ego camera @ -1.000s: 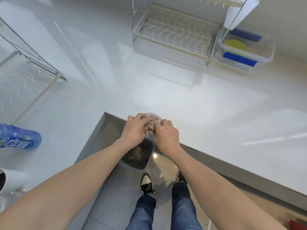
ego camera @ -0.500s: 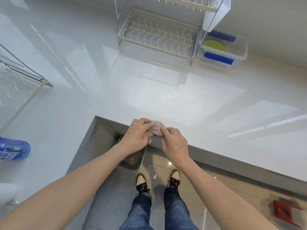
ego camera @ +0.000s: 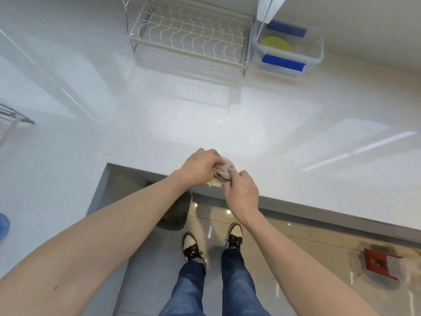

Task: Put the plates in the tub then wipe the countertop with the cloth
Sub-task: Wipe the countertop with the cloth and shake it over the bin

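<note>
A crumpled pale cloth [ego camera: 224, 171] is bunched at the front edge of the white countertop [ego camera: 205, 124]. My left hand [ego camera: 200, 167] grips it from the left and my right hand [ego camera: 241, 192] pinches it from the right. Most of the cloth is hidden between the fingers. At the back right stands a clear plastic tub [ego camera: 316, 58] with blue handles, and a yellow-green plate [ego camera: 276, 45] lies inside it.
An empty wire dish rack [ego camera: 189, 39] stands at the back, left of the tub. Part of another rack [ego camera: 13, 117] shows at the left edge. A dark bin [ego camera: 177, 215] sits on the floor below the counter corner, and a red object [ego camera: 380, 265] lies on the tiles.
Both hands with the cloth have shifted slightly right along the counter edge, away from the inner corner. The view has swung right, so the blue bottle at the left has nearly left the frame.
</note>
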